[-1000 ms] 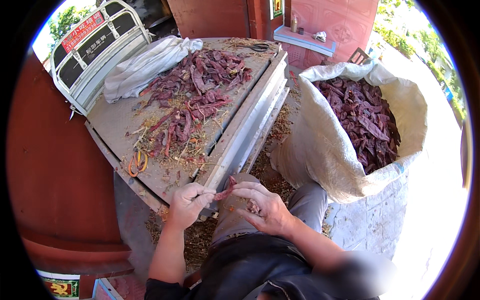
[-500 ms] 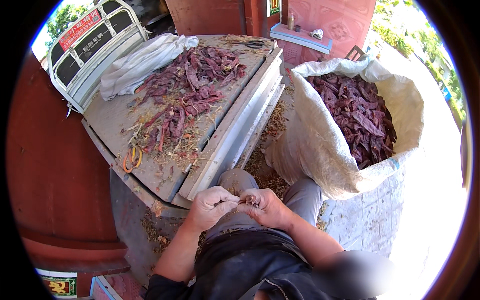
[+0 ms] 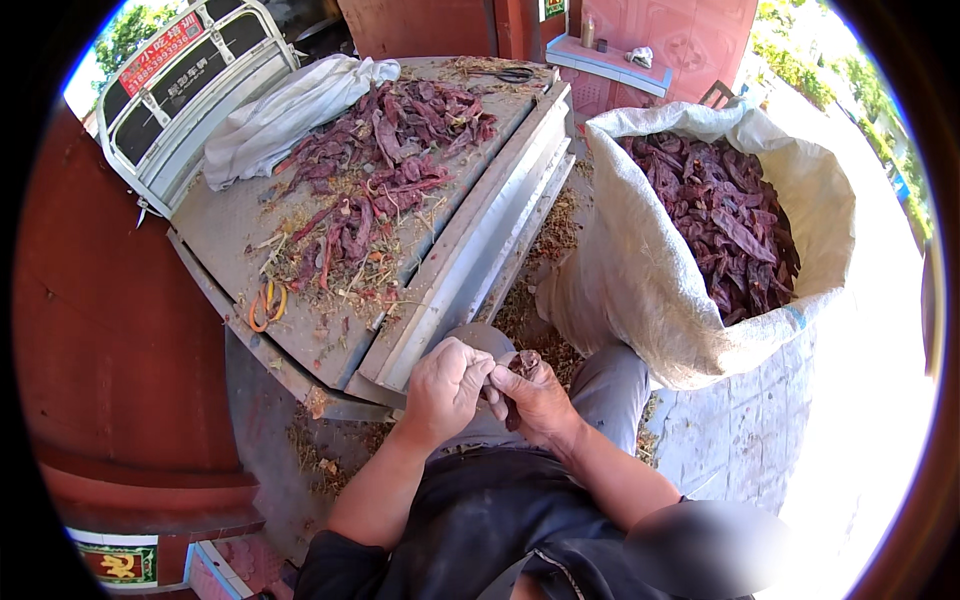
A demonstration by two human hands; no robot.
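My left hand (image 3: 447, 390) is closed in a pinch at my lap; what its fingertips grip is too small to make out. Touching it, my right hand (image 3: 535, 405) grips a dark red-brown dried pepper (image 3: 522, 362), its crumpled top showing above the thumb. Just ahead is a metal truck bed (image 3: 210, 240) bearing a loose heap of dried red peppers (image 3: 400, 135), stalks and debris. Orange-and-yellow-handled scissors (image 3: 268, 305) lie near its front edge. To my right stands a large white woven sack (image 3: 635, 290) full of dark dried peppers (image 3: 730, 220).
An empty white sack (image 3: 270, 125) and dark scissors (image 3: 515, 74) lie on the bed, beside its railed headboard (image 3: 180, 100). A pink tiled wall with a small ledge (image 3: 600, 70) stands behind. A red wall (image 3: 115, 340) is on the left; scattered debris (image 3: 555, 230) covers the ground.
The pepper that lay stretched between my hands is now gathered upright in my right hand. My left hand has moved right and is now curled tighter against the right one.
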